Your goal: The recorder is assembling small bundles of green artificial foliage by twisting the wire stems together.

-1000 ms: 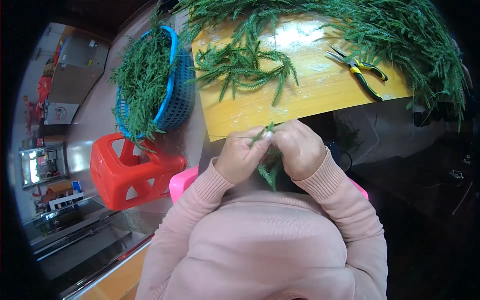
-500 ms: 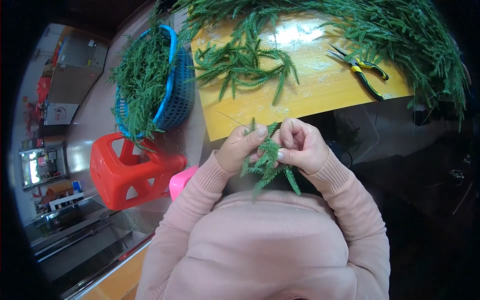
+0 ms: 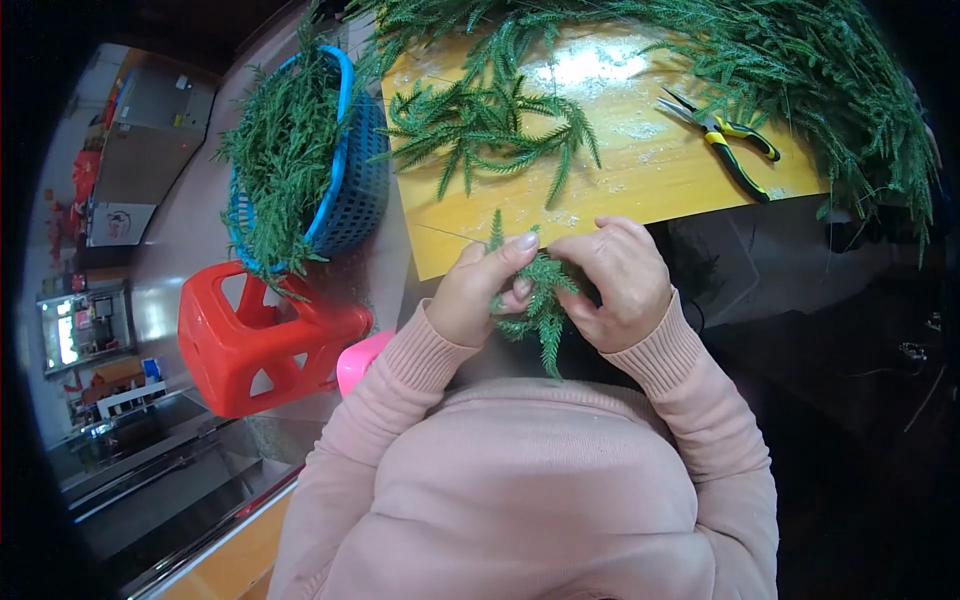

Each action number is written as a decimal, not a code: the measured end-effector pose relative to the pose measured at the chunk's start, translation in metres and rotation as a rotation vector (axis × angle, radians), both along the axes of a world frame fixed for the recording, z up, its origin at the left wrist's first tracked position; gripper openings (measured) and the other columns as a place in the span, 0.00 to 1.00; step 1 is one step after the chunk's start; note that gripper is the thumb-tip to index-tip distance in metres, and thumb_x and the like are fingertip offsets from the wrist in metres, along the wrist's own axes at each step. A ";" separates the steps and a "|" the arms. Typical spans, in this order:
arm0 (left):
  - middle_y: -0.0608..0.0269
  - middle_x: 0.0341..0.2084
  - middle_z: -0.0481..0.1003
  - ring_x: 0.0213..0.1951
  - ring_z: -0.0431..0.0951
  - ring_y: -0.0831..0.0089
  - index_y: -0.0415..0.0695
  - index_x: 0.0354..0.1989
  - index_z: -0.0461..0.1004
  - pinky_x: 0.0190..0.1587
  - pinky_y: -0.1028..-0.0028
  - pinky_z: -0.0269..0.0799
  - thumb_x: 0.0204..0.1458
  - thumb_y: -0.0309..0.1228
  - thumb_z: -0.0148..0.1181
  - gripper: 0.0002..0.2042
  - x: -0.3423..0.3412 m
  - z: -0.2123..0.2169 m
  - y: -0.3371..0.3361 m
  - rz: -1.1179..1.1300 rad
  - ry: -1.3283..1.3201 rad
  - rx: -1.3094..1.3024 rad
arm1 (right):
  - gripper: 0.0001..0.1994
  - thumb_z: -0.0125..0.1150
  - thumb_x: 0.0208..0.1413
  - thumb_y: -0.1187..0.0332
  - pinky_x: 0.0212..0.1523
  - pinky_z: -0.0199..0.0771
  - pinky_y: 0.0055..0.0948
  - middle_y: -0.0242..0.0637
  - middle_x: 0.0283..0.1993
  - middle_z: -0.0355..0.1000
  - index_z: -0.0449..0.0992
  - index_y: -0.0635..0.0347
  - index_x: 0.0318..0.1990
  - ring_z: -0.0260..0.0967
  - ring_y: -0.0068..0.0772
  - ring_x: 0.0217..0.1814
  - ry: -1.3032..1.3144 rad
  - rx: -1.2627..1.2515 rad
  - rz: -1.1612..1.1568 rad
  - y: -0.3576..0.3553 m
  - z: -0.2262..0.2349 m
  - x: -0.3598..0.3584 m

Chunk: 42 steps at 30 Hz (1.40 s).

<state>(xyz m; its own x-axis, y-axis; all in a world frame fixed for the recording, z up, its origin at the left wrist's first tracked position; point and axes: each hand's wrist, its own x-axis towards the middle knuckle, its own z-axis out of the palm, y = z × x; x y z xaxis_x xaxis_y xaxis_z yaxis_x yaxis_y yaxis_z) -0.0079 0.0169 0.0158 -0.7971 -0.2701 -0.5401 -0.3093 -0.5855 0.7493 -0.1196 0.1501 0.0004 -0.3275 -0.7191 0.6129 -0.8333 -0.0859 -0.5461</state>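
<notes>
A green artificial pine sprig (image 3: pixel 545 285) with several short branches is held over my lap, just off the table's near edge. My left hand (image 3: pixel 480 292) pinches its stem between thumb and fingers, and a thin wire sticks out to the left of that hand. My right hand (image 3: pixel 625 285) is curled against the sprig's right side, thumb and fingers at the foliage; the needles partly cover the fingertips. Beyond my hands, a loose cluster of cut pine sprigs (image 3: pixel 490 135) lies on the yellow table (image 3: pixel 640 185).
Long-nose pliers (image 3: pixel 735 150) with black and yellow handles lie open at the table's right. A large pile of pine greenery (image 3: pixel 800 70) covers the far right corner. To the left stand a blue basket (image 3: pixel 355 195) full of greenery, a red plastic stool (image 3: pixel 225 350) and something pink (image 3: pixel 358 365).
My right hand has shifted slightly right, its fingers more bent over. The sprig has turned, its lower branches gathered closer together. My left thumb has moved up a little.
</notes>
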 end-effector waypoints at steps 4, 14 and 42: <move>0.73 0.12 0.61 0.14 0.57 0.84 0.46 0.21 0.66 0.18 0.83 0.49 0.55 0.40 0.53 0.14 0.001 -0.010 -0.001 -0.002 -0.002 0.130 | 0.16 0.64 0.32 0.76 0.42 0.70 0.40 0.36 0.29 0.70 0.71 0.61 0.35 0.68 0.39 0.29 0.131 0.023 -0.006 0.002 0.001 0.001; 0.73 0.12 0.61 0.14 0.57 0.84 0.45 0.21 0.66 0.18 0.82 0.50 0.56 0.39 0.52 0.14 0.005 -0.015 0.002 -0.045 0.064 0.289 | 0.11 0.61 0.41 0.72 0.33 0.70 0.32 0.36 0.26 0.69 0.73 0.64 0.34 0.67 0.34 0.25 0.181 0.110 0.028 0.007 -0.004 0.004; 0.65 0.24 0.71 0.25 0.70 0.79 0.38 0.29 0.72 0.26 0.78 0.66 0.46 0.21 0.61 0.04 0.003 -0.015 0.008 0.256 0.269 -1.034 | 0.15 0.57 0.30 0.84 0.25 0.64 0.33 0.40 0.23 0.62 0.62 0.60 0.28 0.63 0.44 0.24 -0.134 -0.055 0.004 -0.004 -0.013 0.019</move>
